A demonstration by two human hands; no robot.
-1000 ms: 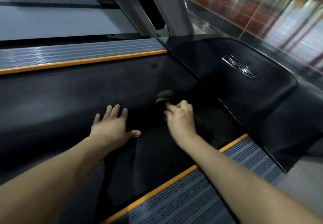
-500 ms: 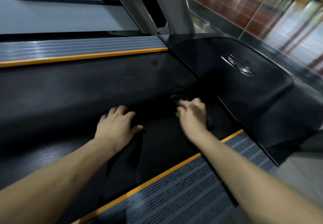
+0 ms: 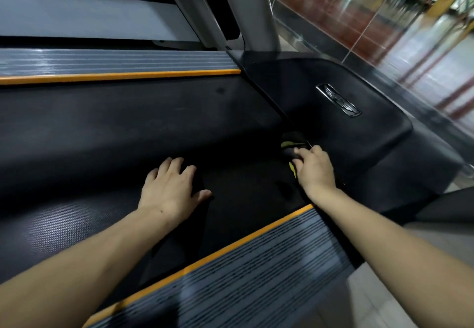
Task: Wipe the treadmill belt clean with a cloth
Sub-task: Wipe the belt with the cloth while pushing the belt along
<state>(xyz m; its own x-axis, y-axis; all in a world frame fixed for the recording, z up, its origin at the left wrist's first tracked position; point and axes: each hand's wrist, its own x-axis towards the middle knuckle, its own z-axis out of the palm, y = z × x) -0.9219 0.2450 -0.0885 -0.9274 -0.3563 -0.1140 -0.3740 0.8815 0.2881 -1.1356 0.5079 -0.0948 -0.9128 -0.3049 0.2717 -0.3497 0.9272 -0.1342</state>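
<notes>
Both hands have slid further up the belt (image 3: pixel 107 133) since a second ago, and the right hand (image 3: pixel 315 171) now sits right at the edge of the motor cover (image 3: pixel 333 133), where before it was out over open belt; the left hand (image 3: pixel 168 190) has followed it to the right and lies palm down, fingers spread and thumb out, gripping nothing that can be made out, its fingers and palm on a dark cloth (image 3: pixel 230 199) that is hard to tell from the belt; that cloth spreads from under the left hand across to the right hand and down toward the near rail (image 3: pixel 256 276); the right hand is curled, knuckles up, fingers closed over a bunched part of the cloth with yellow-green marks showing just ahead of and beside the fingers; this bunch is pressed into the seam where belt meets cover; how much of the cloth is held inside the fist cannot be seen; both forearms reach in from the bottom of the view, bare; the near rail is ribbed grey with an orange strip along its inner edge, and the far rail (image 3: pixel 115 62) matches it on the other side of the belt; a silver badge (image 3: pixel 338 101) sits on the cover; two grey uprights (image 3: pixel 246 7) rise behind the cover; to the right stands a glass wall (image 3: pixel 372 20), blurred
</notes>
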